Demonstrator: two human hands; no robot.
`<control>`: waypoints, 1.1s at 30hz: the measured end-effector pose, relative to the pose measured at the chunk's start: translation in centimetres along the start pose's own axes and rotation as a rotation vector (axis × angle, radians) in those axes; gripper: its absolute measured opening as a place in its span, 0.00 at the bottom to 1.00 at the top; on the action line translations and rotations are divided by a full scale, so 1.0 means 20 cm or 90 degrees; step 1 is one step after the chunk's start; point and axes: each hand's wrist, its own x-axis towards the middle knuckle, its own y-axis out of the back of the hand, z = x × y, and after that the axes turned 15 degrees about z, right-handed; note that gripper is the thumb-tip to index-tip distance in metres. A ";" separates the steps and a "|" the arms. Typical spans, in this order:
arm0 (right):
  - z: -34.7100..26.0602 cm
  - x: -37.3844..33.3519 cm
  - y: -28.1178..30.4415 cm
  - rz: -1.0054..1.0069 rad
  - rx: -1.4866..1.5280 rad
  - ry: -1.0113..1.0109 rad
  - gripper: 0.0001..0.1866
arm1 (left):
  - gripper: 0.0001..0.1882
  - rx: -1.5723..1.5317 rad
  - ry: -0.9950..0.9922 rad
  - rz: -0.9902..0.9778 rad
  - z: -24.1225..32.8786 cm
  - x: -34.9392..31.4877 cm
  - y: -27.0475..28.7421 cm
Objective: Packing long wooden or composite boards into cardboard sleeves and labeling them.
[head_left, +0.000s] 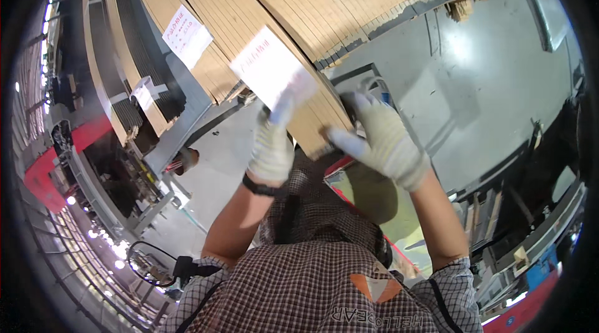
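Clearly we have a light, floppy thing here: a white paper label sheet with red print, easily creased or torn, best taken by its lower edge. Our left hand, in a knit glove, has its grip pinching that sheet's corner at about five o'clock. It lies against the stack of tan boards. Our right hand, at three o'clock, rests fingers spread on the stack's edge.

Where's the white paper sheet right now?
In the head view, the sheet is centre-left, pinched by the left hand, against the cardboard stack.
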 end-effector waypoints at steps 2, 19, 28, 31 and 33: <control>-0.03 -0.13 0.15 -0.104 -0.147 0.079 0.40 | 0.36 -0.069 0.053 -0.079 -0.10 -0.15 0.02; -0.31 -0.38 0.31 -0.087 0.309 -0.125 0.58 | 0.15 0.167 -0.442 -0.034 0.05 -0.58 0.07; -0.50 -0.38 0.13 -0.150 -0.111 0.306 0.50 | 0.24 0.201 -0.473 -0.101 -0.09 -0.58 0.31; -0.56 -0.50 -0.04 -0.058 0.085 0.274 0.47 | 0.56 -0.085 -0.204 -0.175 -0.10 -0.59 0.48; -0.58 -0.57 -0.14 -0.144 0.348 -0.017 0.44 | 0.49 -0.148 -0.030 -0.283 -0.10 -0.59 0.62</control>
